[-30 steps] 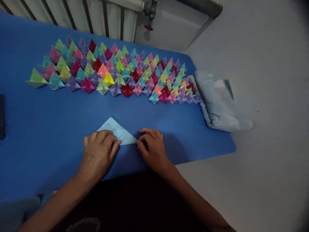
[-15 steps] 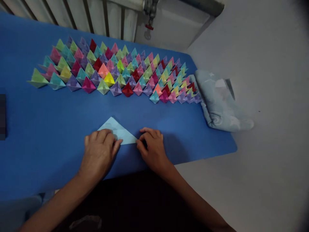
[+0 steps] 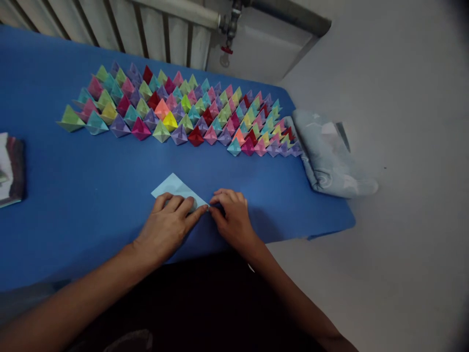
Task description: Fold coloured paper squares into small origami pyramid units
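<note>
A folded light blue paper (image 3: 173, 185) lies on the blue table near its front edge, one point facing away from me and a narrow tip at the right. My left hand (image 3: 169, 222) presses flat on its lower part, fingers spread over the paper and thumb reaching to the right tip. At that tip my right hand (image 3: 232, 215) pinches the paper between thumb and bent fingers. Beyond both hands stand rows of folded paper boats (image 3: 170, 121) in many colours.
The blue table (image 3: 120, 171) runs to a radiator (image 3: 154, 36) at the back. A folded grey-blue cloth (image 3: 326, 156) lies at the right end by the wall. At the left edge sits a dark and white object (image 3: 12, 168). A pipe with a red valve (image 3: 226, 50) is behind.
My left hand has slid right along the paper, its thumb now by the right tip and its fingers more spread. The view has shifted left, showing more of the object there.
</note>
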A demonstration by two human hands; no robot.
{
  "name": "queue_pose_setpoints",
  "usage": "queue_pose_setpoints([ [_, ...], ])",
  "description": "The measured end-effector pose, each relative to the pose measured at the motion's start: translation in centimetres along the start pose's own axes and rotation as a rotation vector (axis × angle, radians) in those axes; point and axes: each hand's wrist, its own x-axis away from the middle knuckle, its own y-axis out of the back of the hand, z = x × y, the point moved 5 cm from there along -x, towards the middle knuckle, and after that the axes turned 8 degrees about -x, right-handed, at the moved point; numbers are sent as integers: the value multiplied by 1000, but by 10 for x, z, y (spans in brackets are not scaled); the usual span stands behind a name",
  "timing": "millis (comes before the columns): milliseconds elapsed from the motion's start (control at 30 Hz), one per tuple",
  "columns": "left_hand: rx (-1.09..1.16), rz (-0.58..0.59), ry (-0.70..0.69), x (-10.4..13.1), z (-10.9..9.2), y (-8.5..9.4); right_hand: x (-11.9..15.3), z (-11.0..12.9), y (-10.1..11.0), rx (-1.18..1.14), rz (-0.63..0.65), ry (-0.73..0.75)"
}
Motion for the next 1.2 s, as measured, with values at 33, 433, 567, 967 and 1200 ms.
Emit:
queue_pose_setpoints([
  [33,-1,8,5,4,1,1,-1,0,0,3,7,-5],
  [433,-32,-95,149,40,8,14,-3,24,-4,133,135,43],
  [567,13,-153,203,30,8,17,-3,24,-2,-69,156,1],
  [967,272,-296,274,28,20,39,-2,35,35,-777,63,-143],
  [1200,1033,84,405,27,34,46,-1,69,41,-595,299,74],
])
